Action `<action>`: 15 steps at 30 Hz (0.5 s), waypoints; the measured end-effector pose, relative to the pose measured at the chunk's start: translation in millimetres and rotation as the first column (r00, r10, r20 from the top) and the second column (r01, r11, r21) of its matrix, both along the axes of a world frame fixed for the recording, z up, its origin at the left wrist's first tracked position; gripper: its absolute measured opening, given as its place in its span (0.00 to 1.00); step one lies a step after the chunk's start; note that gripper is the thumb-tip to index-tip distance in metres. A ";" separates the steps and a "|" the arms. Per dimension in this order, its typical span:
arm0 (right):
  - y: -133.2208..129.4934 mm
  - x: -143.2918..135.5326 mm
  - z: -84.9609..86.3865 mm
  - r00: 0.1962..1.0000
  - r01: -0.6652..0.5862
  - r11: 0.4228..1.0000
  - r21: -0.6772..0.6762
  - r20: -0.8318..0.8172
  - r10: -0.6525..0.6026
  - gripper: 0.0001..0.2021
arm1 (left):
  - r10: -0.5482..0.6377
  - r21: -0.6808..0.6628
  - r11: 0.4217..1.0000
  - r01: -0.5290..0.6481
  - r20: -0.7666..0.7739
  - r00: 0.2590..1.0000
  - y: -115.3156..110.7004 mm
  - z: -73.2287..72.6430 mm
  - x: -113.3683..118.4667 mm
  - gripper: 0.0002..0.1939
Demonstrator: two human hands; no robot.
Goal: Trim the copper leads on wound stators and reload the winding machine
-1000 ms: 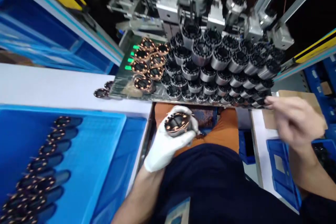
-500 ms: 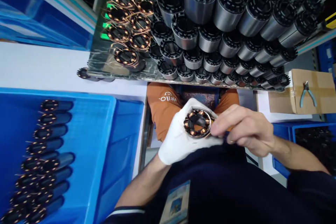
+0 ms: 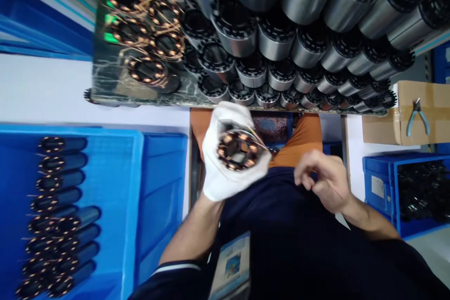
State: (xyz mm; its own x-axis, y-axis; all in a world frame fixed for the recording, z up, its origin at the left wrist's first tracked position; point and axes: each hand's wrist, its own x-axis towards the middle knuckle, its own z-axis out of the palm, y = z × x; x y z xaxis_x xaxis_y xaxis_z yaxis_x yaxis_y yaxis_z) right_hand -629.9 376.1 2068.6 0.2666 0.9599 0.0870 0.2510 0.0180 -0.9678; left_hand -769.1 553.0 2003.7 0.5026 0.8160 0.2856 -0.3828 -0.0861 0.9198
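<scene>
My left hand [image 3: 225, 168], in a white glove, is wrapped round a wound stator [image 3: 237, 150] with copper coils. Its ring of coils faces up toward the camera, and a thin wire sticks out at its right side. To the right of it, my bare right hand [image 3: 325, 178] hangs apart from the stator, fingers curled and slightly blurred. The fingers are bent but not pressed together, and nothing shows between them.
Metal stator cores [image 3: 309, 47] crowd a dark shelf [image 3: 116, 96], with copper-wound ones [image 3: 146, 70] at its left. A blue bin [image 3: 116, 168] at left holds several wound stators [image 3: 52, 164]. Pliers [image 3: 417, 117] lie on a cardboard box [image 3: 381, 122]; a blue crate [image 3: 381, 187] stands below.
My left hand has moved left and up with the stator. My right hand has come away from the wire and now stands apart. The view has shifted.
</scene>
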 end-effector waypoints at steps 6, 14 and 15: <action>21.6 0.2 -16.0 0.946 -0.114 0.993 -0.025 -0.307 0.101 0.23 | -0.231 0.157 0.961 0.229 -0.009 0.973 -21.7 -2.6 -10.7 0.34; 0.8 -4.7 -26.8 0.998 -0.059 0.997 -0.042 -0.018 0.058 0.22 | -0.340 -0.716 0.440 0.542 0.426 0.839 -55.0 7.0 -1.0 0.31; 2.8 -3.1 -24.4 0.997 -0.051 0.999 -0.007 0.052 0.052 0.21 | -0.317 -0.729 0.460 0.508 0.399 0.860 -55.5 7.0 0.6 0.31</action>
State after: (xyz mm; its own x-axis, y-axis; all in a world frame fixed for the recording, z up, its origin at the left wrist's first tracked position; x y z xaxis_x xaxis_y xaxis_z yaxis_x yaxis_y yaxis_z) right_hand -633.0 378.9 2044.2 0.2119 0.9728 0.0939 0.3003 0.0266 -0.9535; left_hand -768.5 497.5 2010.7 0.8602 0.4526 -0.2350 -0.3293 0.8448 0.4218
